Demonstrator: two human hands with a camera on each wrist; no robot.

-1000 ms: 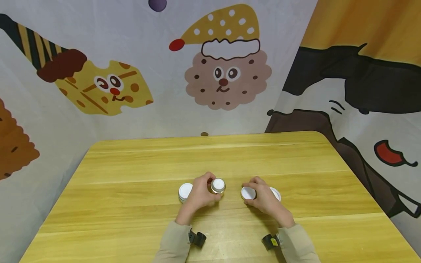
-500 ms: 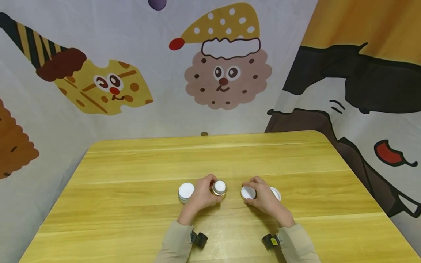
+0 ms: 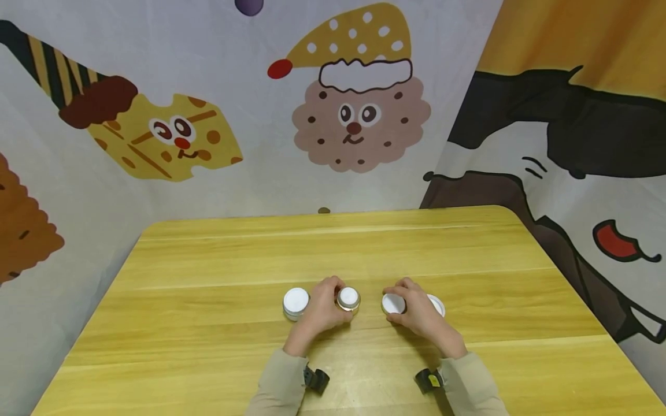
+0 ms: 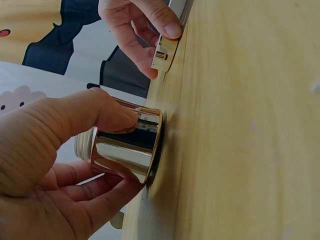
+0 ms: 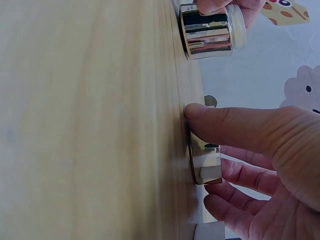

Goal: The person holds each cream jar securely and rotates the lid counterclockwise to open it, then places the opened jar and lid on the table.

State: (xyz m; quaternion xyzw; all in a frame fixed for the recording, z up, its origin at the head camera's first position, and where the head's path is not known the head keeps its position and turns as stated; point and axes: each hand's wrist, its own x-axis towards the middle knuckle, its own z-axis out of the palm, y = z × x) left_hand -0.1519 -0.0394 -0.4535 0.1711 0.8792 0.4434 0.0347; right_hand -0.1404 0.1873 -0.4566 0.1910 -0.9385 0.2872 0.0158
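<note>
My left hand (image 3: pixel 324 306) grips a shiny gold jar (image 4: pixel 127 145) by its sides, thumb on one side and fingers on the other. The jar stands upright with its base at the table; its threaded neck is bare and its top looks white. Farther right, my right hand (image 3: pixel 420 315) holds a shallow gold lid (image 5: pixel 206 162) between thumb and fingers, flat on the table. The lid's white face (image 3: pixel 393 304) points up. Jar and lid are apart, with a short gap of table between them.
Left of my left hand stands a jar with a white top (image 3: pixel 296 301). A white round piece (image 3: pixel 438 305), partly hidden by my right hand, lies on the wooden table (image 3: pixel 218 346). A printed cloth (image 3: pixel 260 144) hangs behind the table's far edge.
My left hand and the gold jar have shifted slightly right, nearer the lid. My right hand stays in place on the lid.
</note>
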